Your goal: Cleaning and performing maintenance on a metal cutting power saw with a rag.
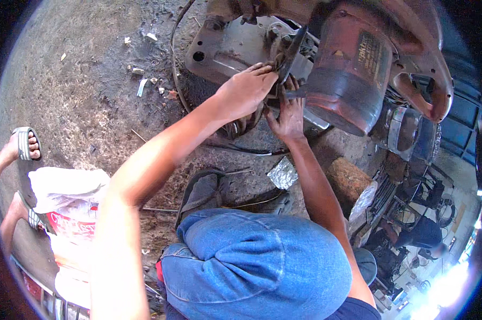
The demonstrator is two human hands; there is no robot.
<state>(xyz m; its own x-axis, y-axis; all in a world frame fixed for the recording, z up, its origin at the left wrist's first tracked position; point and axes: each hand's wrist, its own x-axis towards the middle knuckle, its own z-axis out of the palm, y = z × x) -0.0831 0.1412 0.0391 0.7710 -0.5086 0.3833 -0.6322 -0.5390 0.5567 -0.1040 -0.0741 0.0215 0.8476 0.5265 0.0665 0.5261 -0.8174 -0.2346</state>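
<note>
A chop saw with a red, dark-banded motor housing [353, 69] stands in front of me, its thin dark cutting disc [294, 56] edge-on above the grey metal base [211, 53]. My left hand [249, 90] reaches in from the left, fingers curled together at the dark clamp parts beside the disc. My right hand [289, 114] is just below, its thumb and fingers around dark metal under the disc. What either hand grips is hidden by the fingers and the dark parts.
A saw handle [425, 90] is at the upper right. A cable [174, 48] runs on the dirty ground. Crumpled foil [282, 173] and a log-like brown cylinder [350, 181] lie near my right arm. At left are a white sack [67, 186] and another person's sandalled foot [26, 144].
</note>
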